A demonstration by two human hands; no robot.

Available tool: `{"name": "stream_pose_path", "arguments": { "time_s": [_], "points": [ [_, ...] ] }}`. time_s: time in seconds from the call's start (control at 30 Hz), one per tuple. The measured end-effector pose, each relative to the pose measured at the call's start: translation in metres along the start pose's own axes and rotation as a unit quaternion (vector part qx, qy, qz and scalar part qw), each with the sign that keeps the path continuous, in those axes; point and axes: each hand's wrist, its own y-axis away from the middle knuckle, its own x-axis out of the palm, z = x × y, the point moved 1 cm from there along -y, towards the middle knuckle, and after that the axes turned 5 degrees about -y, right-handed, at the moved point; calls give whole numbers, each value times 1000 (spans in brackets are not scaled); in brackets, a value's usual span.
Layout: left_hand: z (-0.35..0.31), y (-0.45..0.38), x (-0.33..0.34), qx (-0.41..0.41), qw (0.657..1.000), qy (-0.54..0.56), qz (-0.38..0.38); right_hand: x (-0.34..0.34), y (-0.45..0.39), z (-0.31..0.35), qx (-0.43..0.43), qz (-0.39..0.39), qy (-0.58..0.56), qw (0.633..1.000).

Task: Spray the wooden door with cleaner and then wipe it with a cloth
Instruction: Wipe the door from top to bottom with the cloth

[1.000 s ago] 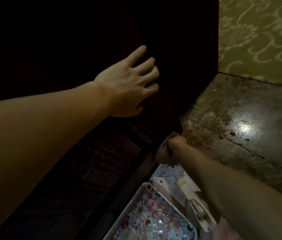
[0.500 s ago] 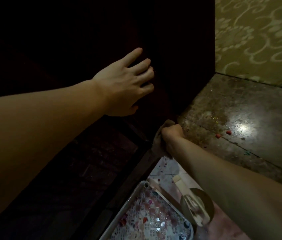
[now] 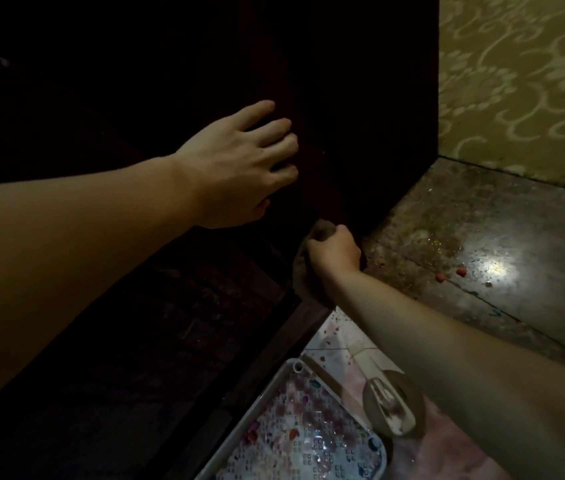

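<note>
Dark wood fills most of the view: the door [image 3: 360, 98] stands nearly black in the dim light, its lower edge meeting the floor [image 3: 481, 254] near the middle. The left hand [image 3: 236, 164] lies spread against the door's face, fingers relaxed and slightly bent, grasping nothing, with the bare forearm reaching in from nine o'clock. Just below it, toward five o'clock from that hand, the right hand [image 3: 334, 252] is clenched around a brownish cloth [image 3: 308, 271], which bulges above the knuckles and hangs beneath the fist, pressed at the door's bottom corner where it meets the floor. The right forearm comes in from four o'clock. The floor is speckled stone with a bright glare at three o'clock, and two small red bits [image 3: 450, 274] lie beside that glare. At one o'clock a wall [image 3: 523, 81] carries yellowish paper with pale swirls. Down at six o'clock sits a white tray [image 3: 225, 455] holding a sheet of small coloured squares, and just right of it a round shiny object [image 3: 391, 405] I cannot make out.
</note>
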Motion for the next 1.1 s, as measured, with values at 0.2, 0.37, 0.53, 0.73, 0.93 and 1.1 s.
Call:
{"name": "stream_pose_path", "arguments": {
  "time_s": [0.2, 0.37, 0.53, 0.73, 0.93, 1.1],
  "points": [
    [39, 42, -7, -55, 998, -9, -21, -2, 28, 40, -131, 26, 25, 991],
    [63, 86, -6, -77, 996, -50, 9, -3, 67, 55, -276, 57, 4, 959],
    [77, 114, -6, -114, 992, -46, -20, 22, 88, 35, -298, 52, 45, 952],
    [80, 125, -6, -140, 989, -9, -55, 50, 123, 57, -115, 110, -110, 981],
    [88, 133, -4, -153, 987, -11, -56, 81, 170, 94, -318, 100, -112, 936],
    [99, 141, -8, -165, 982, 19, -87, 104, 164, 77, -336, -11, -118, 935]
  ]
}}
